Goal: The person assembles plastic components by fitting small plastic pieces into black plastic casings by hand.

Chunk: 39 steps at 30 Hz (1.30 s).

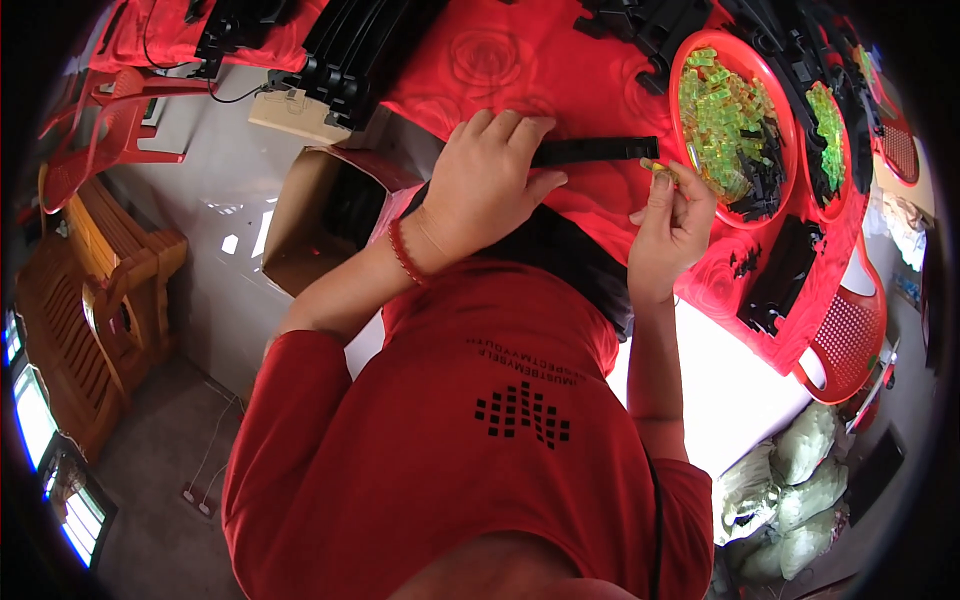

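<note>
My left hand [485,180] is closed around one end of a long, narrow black plastic strip [602,151] held over the front edge of the red tablecloth. Between the thumb and fingers of my right hand [672,235] is a small yellow-green translucent plastic piece [655,167], close to the strip's right end. Whether the piece touches the strip I cannot tell. Just beyond my right hand stands a red plastic basket [765,80]. Yellow-green pieces [715,110] fill much of it, with small black pieces [762,170] at its near right side.
Another red basket [843,150] with similar pieces stands further right. Long black parts [350,60] lie stacked at the far left, and another black part [785,275] sits at the right table edge. An open cardboard box [300,215] is left of my knees. Red chairs [850,340] flank the table.
</note>
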{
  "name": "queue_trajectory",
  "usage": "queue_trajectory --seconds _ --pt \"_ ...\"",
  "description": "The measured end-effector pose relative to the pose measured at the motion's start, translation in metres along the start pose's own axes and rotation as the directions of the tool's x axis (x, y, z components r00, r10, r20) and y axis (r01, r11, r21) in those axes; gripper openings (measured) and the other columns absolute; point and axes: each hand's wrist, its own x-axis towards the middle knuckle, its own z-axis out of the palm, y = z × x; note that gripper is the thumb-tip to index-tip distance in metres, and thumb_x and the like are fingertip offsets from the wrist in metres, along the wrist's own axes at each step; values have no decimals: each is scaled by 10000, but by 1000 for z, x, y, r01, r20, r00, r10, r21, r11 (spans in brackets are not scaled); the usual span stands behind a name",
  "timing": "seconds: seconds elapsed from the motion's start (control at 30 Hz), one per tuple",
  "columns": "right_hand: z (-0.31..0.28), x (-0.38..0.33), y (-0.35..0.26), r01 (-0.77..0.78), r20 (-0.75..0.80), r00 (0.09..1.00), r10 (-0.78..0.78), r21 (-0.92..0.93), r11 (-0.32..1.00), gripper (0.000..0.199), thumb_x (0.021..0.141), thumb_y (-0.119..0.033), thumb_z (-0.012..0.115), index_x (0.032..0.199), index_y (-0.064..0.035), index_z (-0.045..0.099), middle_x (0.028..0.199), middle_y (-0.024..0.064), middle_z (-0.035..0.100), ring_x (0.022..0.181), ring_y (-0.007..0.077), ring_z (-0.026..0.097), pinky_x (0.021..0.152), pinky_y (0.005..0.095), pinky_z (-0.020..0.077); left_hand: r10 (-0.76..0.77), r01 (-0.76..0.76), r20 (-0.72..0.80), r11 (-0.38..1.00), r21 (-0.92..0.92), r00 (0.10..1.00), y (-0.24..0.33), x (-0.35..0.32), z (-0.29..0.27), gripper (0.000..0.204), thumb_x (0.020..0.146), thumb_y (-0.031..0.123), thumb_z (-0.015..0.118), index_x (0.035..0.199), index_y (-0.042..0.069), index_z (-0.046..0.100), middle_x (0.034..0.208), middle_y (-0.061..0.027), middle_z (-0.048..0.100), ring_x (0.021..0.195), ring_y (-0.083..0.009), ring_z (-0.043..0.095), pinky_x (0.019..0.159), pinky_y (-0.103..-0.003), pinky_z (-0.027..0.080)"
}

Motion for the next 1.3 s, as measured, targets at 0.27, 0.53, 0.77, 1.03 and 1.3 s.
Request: queue_trajectory --seconds 0.27,0.53,0.77,1.03,1.3 --pt "-11 -7 3 -155 -53 985 161 107 982 165 978 -84 580 1117 -3 546 977 107 694 545 11 462 449 158 349 610 -549 251 789 -277 751 -28 66 -16 295 828 65 605 1087 169 700 1301 -73 567 1085 -266 591 904 -372 486" --pt "-19 -7 4 -184 -161 963 214 184 966 135 981 -108 580 1070 -7 575 933 85 695 499 9 406 448 160 335 751 -774 450 607 -182 484 -27 80 -14 218 812 156 622 1016 155 699 1402 -29 518 1167 -214 536 1030 -411 397" --pt "-24 -4 -10 -165 -140 971 194 191 967 142 974 -86 585 1087 0 586 925 74 690 502 10 414 450 161 348 709 -742 328 669 -31 625 -27 58 -10 264 771 216 718 1024 144 685 1205 -1 612 1094 -206 563 1002 -470 391" --pt "0 -16 -8 -83 85 993 81 16 996 183 923 -38 651 1102 -20 622 919 41 650 697 62 568 574 207 459 321 -341 256 939 37 912 -23 30 1 471 736 304 780 1154 138 639 1059 -32 629 1017 -230 586 906 -404 414" --pt "18 -12 -4 267 188 958 -215 -325 907 146 896 -34 669 1041 -24 656 949 110 678 846 215 660 734 316 534 247 -263 341 965 1 907 -50 30 -7 521 712 270 801 1183 138 622 1145 -41 616 1128 -231 542 962 -418 380"
